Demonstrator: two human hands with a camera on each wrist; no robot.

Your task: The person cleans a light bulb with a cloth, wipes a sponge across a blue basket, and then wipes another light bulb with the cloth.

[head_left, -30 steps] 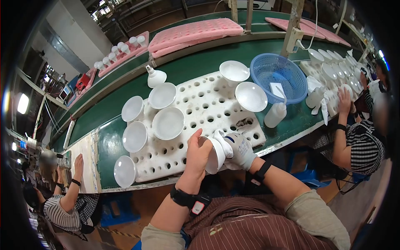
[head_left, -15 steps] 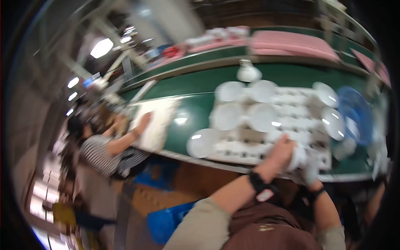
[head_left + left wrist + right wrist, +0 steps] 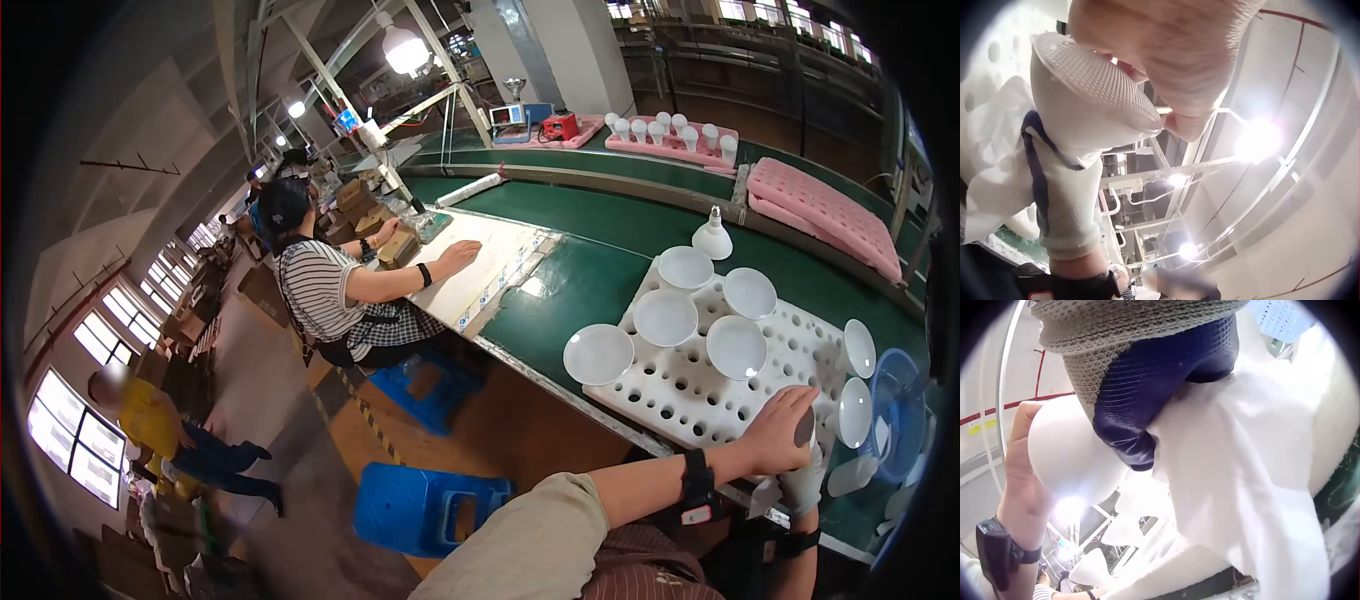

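A white reflector bulb (image 3: 1072, 119) with a dimpled lens is in my bare left hand (image 3: 778, 432); the fingers grip its rim, as the left wrist view shows. My right hand (image 3: 803, 485) wears a knit glove with dark blue coated fingers and pinches a white cloth (image 3: 1241, 481) close against the bulb's body. In the head view the left hand mostly hides the bulb. Beyond both hands lies a white foam tray (image 3: 650, 400) full of round holes. Several similar bulbs (image 3: 665, 318) stand in it, faces up.
A blue basket (image 3: 880, 385) and a white bottle (image 3: 853, 476) are at the right. One bulb (image 3: 712, 238) stands base up behind the tray. Pink foam (image 3: 820, 215) lies farther back. To the left, a person in stripes (image 3: 320, 290) sits; a blue stool (image 3: 430, 510) is nearer.
The head view has swung left, so the tray and hands now appear farther right, and the seated person and the aisle show more fully. Both hands stay together at the bulb.
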